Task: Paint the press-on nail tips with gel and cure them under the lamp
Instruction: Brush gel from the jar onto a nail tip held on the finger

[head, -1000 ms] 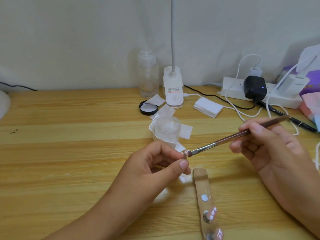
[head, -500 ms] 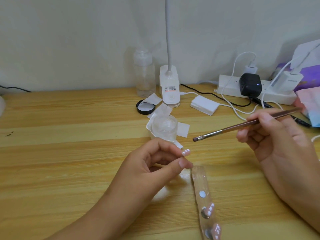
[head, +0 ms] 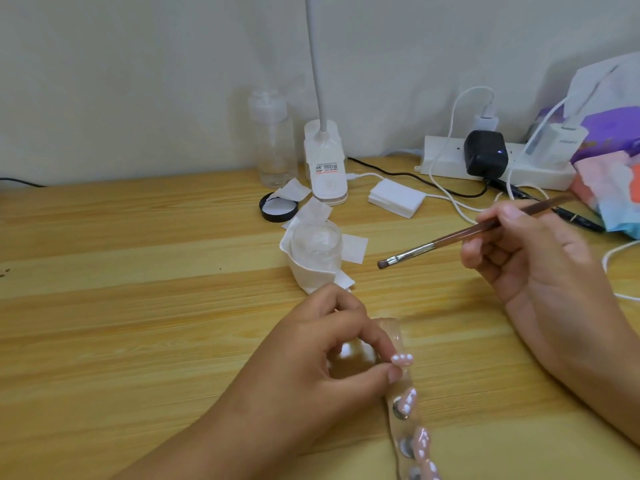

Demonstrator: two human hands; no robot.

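Head view over a wooden table [head: 138, 306]. My left hand [head: 332, 362] lies low near the front edge, thumb and forefinger closed in a pinch on one pink nail tip with white dots [head: 402, 359]; the other fingers are curled under. The tip sits over the upper part of a clear strip [head: 394, 332] that runs toward me; I cannot tell whether tip and strip touch. Further down the strip are two more dotted tips [head: 408, 403] [head: 423, 441], each beside a round silver mount. My right hand [head: 540, 265] is raised to the right, fingers curled round the brown handle of a brush [head: 467, 233] in a pen grip; the bristles point left and hang in the air, well apart from the pinched tip. Behind the left hand stands a clear gel jar [head: 316, 242] wrapped in white wipes, with its black lid [head: 278, 210] lying upturned behind it. At the wall: a clear bottle [head: 273, 140], the white clip base of the lamp [head: 325, 164] bearing a label in red and black print too small for me to read, a stack of white pads [head: 396, 197], and a power strip [head: 446, 161] holding a black adapter [head: 486, 157] and a white charger [head: 562, 143] whose grey lettering I cannot make out.
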